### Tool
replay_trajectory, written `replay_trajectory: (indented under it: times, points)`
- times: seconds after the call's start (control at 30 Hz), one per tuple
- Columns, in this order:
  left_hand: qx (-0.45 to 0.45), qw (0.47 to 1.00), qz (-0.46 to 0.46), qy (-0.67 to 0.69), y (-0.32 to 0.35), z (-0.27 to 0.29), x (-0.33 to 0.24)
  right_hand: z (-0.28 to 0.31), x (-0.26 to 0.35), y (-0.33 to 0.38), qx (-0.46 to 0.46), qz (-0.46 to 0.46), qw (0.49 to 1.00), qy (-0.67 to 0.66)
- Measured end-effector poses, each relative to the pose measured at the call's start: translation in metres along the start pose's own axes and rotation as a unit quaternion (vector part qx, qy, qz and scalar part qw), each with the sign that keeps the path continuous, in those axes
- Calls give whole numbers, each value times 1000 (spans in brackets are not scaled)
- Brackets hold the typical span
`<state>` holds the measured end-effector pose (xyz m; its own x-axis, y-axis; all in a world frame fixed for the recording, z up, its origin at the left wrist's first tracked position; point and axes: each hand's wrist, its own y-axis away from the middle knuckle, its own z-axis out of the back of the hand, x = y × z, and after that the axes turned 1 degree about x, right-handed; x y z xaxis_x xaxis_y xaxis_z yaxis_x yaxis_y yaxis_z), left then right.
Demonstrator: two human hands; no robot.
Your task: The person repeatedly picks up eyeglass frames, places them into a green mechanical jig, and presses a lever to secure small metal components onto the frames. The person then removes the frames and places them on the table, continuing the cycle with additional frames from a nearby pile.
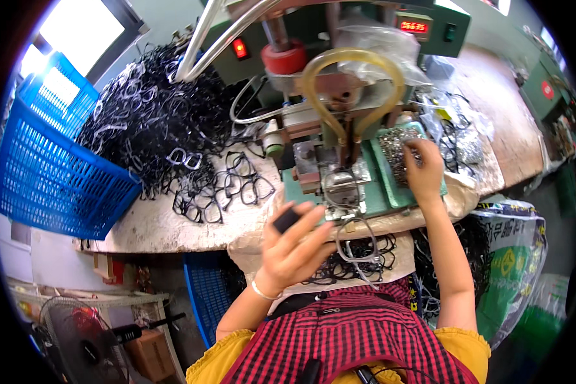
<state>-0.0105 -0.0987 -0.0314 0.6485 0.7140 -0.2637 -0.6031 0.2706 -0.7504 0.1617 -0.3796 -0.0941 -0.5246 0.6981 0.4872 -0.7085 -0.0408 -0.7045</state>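
Note:
My left hand (291,253) is in front of the press, its fingers spread and slightly blurred. A black band or patch (287,221) covers part of one finger. My right hand (425,171) dips its fingertips, pinched together, into small metal parts (397,150) heaped in a green tray (385,171); what they pinch is too small to name. Under the press head, a clear eyeglass frame (329,192) rests at the metal fixture (352,198). Another pale eyeglass frame (367,258) hangs at the table edge between my forearms, above several black frames (323,272).
A tan hose (313,67) loops before the press (285,61). Left of it, black eyeglass frames (153,109) pile high beside a blue basket (57,173). Plastic bags (470,147) and more frames lie at right. A fan (86,345) stands at lower left.

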Motion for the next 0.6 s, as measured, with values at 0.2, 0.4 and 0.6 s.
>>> replay_trajectory:
  times: [0.2, 0.4, 0.6]
  points:
    - [-172, 941, 193, -220, 9, 78, 64, 10, 4, 19, -24, -206, 966, -152]
    - [113, 938, 102, -311, 22, 44, 172, 4, 21, 9, -4, -244, 950, -197]
    - [71, 966, 185, -166, 64, 9, 212, 41, 5, 44, -37, -168, 984, -37]
